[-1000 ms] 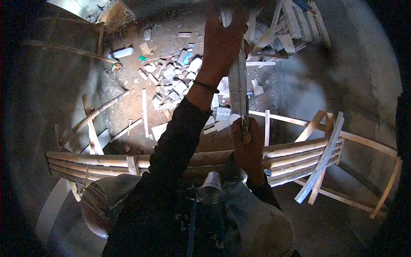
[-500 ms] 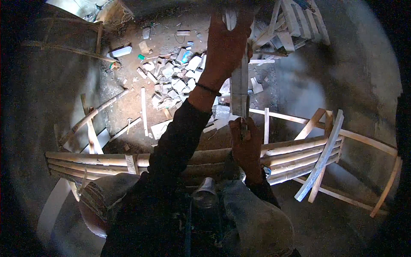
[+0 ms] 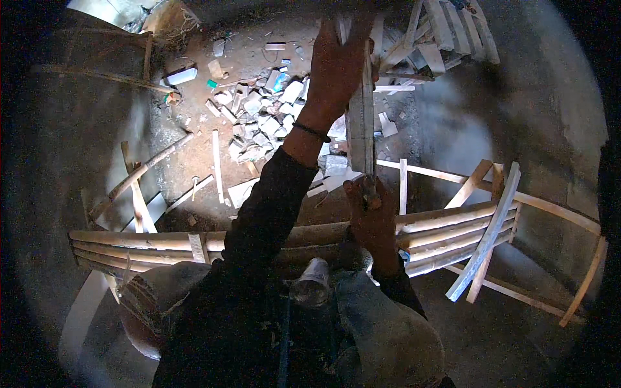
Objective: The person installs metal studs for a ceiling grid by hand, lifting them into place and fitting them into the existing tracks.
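A long grey board (image 3: 360,129) with a thin dark line across it stands lengthwise in front of me, its top lost in shadow. My left hand (image 3: 336,74), wearing a dark wristband, is closed around its upper part. At the board's lower end my right hand (image 3: 374,220) is closed, fingers curled around a small blunt-ended piece (image 3: 371,196). Whether that piece belongs to the board or is separate, I cannot make out. Below, near my knees, a clear plastic cup (image 3: 315,284) is tilted.
A scaffold of round wooden poles (image 3: 142,240) crosses beneath me. Over its right side leans a grey-white plank (image 3: 485,233). Broken rubble (image 3: 265,116) lies on the dirt floor below, with loose timber strips (image 3: 218,167) nearby. A wooden pallet-like stack (image 3: 453,29) stands far right.
The board and both hands have shifted very slightly. The clear cup now shows more upright and higher up. My grip on the board looks unchanged.
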Available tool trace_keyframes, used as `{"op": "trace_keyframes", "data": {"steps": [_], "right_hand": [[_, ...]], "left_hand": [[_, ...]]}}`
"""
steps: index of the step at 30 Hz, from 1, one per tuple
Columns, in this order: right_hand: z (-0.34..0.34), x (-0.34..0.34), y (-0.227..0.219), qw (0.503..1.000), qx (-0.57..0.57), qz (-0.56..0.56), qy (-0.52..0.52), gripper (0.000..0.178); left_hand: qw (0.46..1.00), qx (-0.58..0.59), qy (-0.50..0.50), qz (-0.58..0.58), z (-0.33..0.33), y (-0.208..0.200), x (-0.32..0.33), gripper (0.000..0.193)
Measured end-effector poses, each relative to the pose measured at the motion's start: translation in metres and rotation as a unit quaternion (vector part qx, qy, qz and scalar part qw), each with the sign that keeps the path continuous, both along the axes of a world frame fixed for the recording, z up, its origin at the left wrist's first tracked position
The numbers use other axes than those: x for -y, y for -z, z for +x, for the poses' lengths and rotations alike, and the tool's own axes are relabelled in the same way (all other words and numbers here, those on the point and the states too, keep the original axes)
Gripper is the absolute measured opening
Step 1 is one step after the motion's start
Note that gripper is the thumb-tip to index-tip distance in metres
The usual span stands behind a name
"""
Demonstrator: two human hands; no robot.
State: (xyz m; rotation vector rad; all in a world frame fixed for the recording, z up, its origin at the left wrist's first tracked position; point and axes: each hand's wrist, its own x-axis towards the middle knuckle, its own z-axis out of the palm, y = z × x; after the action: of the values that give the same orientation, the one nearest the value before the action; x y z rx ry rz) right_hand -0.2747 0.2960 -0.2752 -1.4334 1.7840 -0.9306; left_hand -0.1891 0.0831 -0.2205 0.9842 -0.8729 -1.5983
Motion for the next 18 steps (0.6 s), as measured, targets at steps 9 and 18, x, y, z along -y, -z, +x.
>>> {"op": "trace_keyframes", "data": {"steps": [9,18], "right_hand": [[-0.008,0.002,-0.006,0.971,0.155,0.18,-0.031,0.02],[0.001,-0.018,-0.005,0.997,0.023,-0.001,-0.079,0.02]], "left_hand": [[1.0,0.004,0.007,-0.026,0.001,-0.005,-0.002,0.044],[0.807,0.4,-0.074,-0.429,0.017,0.072,0.039,0.031]]}}
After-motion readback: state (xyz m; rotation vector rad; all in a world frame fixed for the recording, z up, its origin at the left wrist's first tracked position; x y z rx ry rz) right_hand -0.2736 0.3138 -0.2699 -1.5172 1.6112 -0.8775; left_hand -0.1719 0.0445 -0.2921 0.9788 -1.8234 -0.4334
